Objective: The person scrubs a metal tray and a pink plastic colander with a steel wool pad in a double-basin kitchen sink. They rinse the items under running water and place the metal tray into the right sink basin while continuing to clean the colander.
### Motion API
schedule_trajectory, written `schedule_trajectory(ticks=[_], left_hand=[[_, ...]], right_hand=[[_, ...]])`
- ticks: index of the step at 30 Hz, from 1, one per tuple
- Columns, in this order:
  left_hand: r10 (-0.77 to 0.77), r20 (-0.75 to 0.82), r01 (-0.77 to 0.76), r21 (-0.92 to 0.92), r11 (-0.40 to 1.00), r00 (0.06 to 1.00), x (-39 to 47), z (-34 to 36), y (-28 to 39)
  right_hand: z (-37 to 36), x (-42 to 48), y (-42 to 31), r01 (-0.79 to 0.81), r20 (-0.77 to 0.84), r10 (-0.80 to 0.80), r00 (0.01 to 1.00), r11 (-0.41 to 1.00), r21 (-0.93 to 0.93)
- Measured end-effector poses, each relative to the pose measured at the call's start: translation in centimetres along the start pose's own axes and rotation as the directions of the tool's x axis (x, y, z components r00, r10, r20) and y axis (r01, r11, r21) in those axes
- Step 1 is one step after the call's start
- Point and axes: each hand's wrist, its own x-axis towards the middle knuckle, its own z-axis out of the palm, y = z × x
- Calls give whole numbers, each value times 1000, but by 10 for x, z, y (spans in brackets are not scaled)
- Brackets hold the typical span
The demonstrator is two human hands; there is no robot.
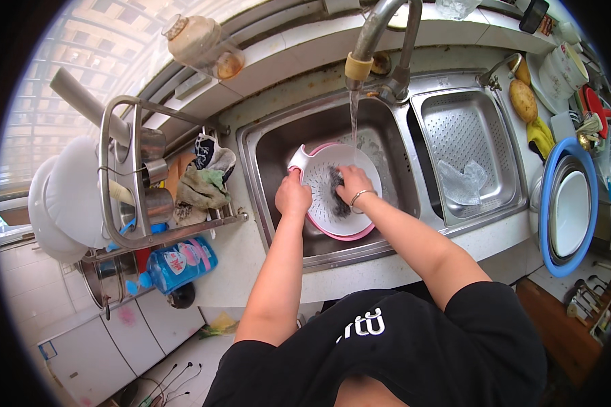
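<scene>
In the left basin of a stainless steel sink (pixel 331 257) lies a white colander (pixel 349 224), with a pink rim or bowl showing beneath it. My left hand (pixel 293 196) grips the colander's handle (pixel 298 158) at its left side. Inside, my right hand (pixel 355 184), with a bracelet at the wrist, has its fingers on a dark grey scrubber or wet dark mass (pixel 339 196) against the colander's wall; its exact kind is unclear. Water (pixel 354 114) runs from the faucet (pixel 359 66) down to the colander's far right edge, just beyond my right hand.
A perforated steel tray (pixel 458 122) holding a mesh cloth (pixel 462 183) sits over the right basin. Left of the sink stand a metal rack (pixel 183 229), rags (pixel 203 185) and a blue detergent bottle (pixel 181 264). Potatoes (pixel 523 100) and a blue basin (pixel 545 203) are at the right.
</scene>
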Motion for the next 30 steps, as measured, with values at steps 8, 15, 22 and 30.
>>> schedule_trajectory(ticks=[8, 15, 22, 30], left_hand=[[-123, 185, 179, -322, 930, 975, -19, 35, -17], [-141, 251, 260, -541, 800, 958, -9, 29, -24], [-258, 133, 277, -682, 677, 957, -10, 23, -46], [-262, 233, 346, -737, 580, 936, -39, 39, -31]], right_hand=[[4, 5, 25, -230, 171, 245, 954, 968, -104], [36, 37, -22, 52, -259, 65, 964, 906, 421], [-3, -27, -5, 532, 559, -315, 767, 799, -280], [-3, 30, -7, 18, -128, -42, 991, 983, -181]])
